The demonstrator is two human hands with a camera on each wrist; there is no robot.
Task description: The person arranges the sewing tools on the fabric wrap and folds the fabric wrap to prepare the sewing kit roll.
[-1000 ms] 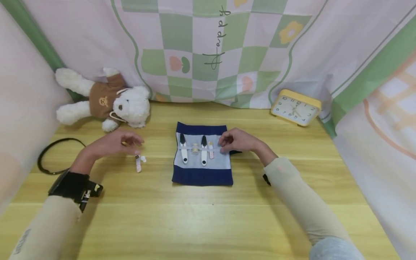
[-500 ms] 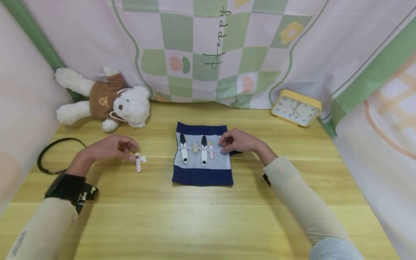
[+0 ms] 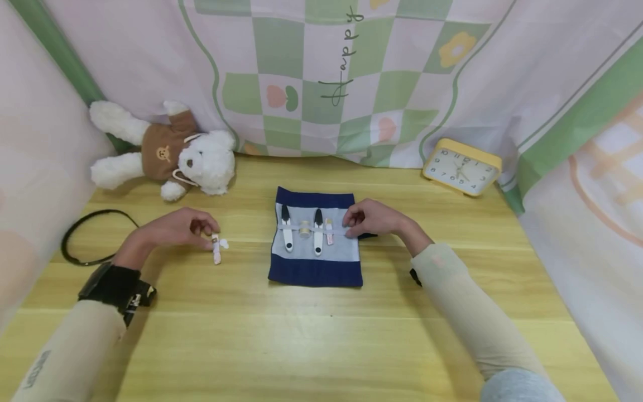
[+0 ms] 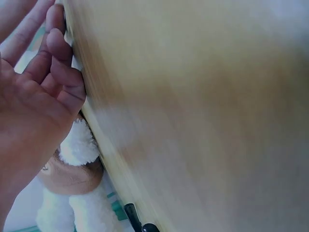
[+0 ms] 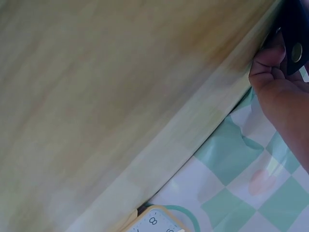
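Right hand [image 3: 374, 219] pinches pouch [image 3: 315, 273] edge; whether left hand [image 3: 182, 228] pinches pink item [image 3: 217, 256], pouch's nine o'clock, cannot be told; weak contact could drop it.

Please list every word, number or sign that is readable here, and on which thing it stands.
"Happy", sideways on the hanging cloth.
"1" to "12", on the yellow clock.
Lettering on the left sleeve: too blurred to read.
Pink piece in the pouch: too small to tell any print.

a green-and-white checked cloth [image 3: 279, 50] hangs behind a glossy wood-grain table [image 3: 281, 352].
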